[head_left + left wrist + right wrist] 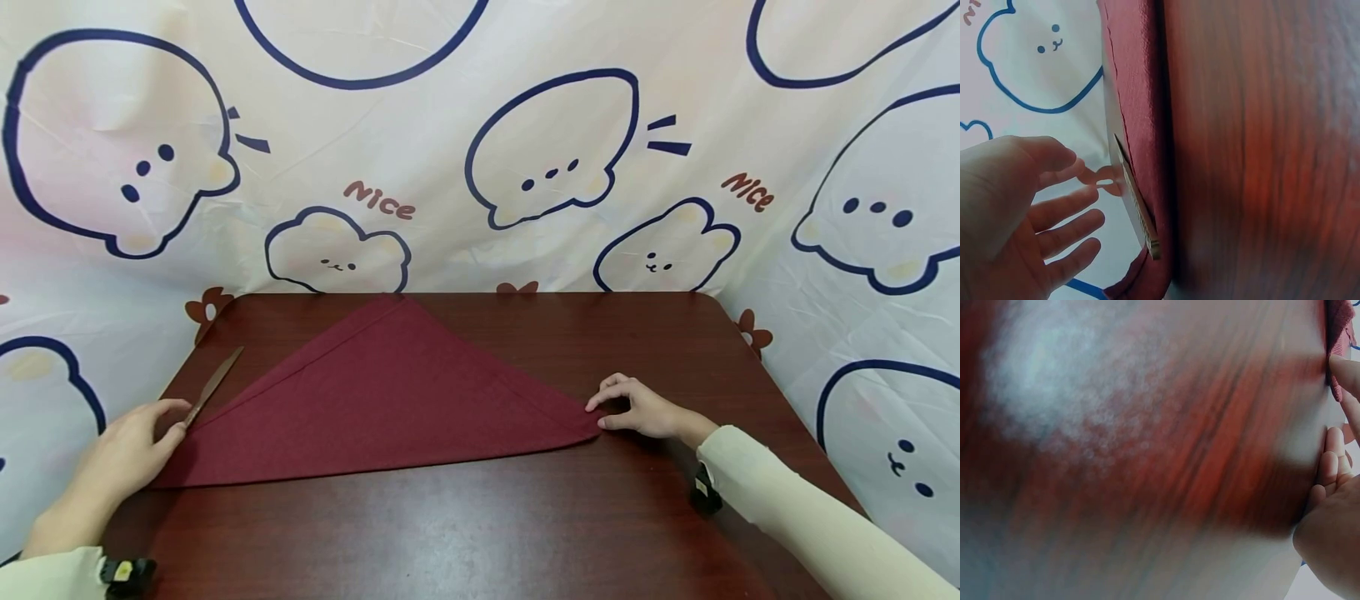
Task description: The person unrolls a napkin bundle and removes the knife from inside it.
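A dark red cloth napkin (390, 392), folded into a triangle, lies with its long edge towards me and its point at the table's far edge. On its left part rests a gold-coloured table knife (215, 385), blade pointing away; its patterned handle (1141, 215) shows in the left wrist view. My left hand (127, 450) is beside that handle, fingers spread and apart from it in the left wrist view. At the napkin's right corner, my right hand (643, 410) pinches the cloth between thumb and index finger, the other fingers loosely bent.
The glossy brown wooden table (480, 533) carries the napkin. A white sheet (450, 167) printed with blue cartoon outlines hangs along the table's back and both sides. Each wrist wears a small black device (705, 492).
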The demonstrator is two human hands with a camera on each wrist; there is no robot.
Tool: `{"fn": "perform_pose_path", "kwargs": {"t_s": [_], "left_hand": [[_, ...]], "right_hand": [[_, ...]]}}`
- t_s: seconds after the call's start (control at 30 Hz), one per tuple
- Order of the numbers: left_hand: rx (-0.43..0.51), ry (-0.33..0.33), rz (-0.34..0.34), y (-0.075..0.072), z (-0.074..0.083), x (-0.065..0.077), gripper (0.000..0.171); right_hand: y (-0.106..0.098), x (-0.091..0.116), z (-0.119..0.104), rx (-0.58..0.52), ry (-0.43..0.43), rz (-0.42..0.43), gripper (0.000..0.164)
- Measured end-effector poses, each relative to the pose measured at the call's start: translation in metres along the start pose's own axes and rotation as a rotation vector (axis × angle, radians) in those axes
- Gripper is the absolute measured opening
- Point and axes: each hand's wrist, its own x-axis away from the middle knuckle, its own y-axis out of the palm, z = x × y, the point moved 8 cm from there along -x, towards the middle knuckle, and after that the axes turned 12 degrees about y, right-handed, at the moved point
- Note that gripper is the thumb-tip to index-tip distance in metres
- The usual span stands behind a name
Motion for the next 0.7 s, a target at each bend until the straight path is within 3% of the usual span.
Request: {"fn": "perform_pose_path", "kwargs": {"t_s": [0.37,0.7], "left_hand": [[0.033,0.014,0.02,0.0044,0.0083,-0.0047,0.032],[0.123,0.007,0.008,0.007,0.0087,-0.0091,0.034]], "right_hand": [[-0.0002,0.0,-0.0008,0.012,0.004,0.002,0.021],[-0.0004,-0.0005,-0.0009,0.015,0.001,0.001,0.021]]}}
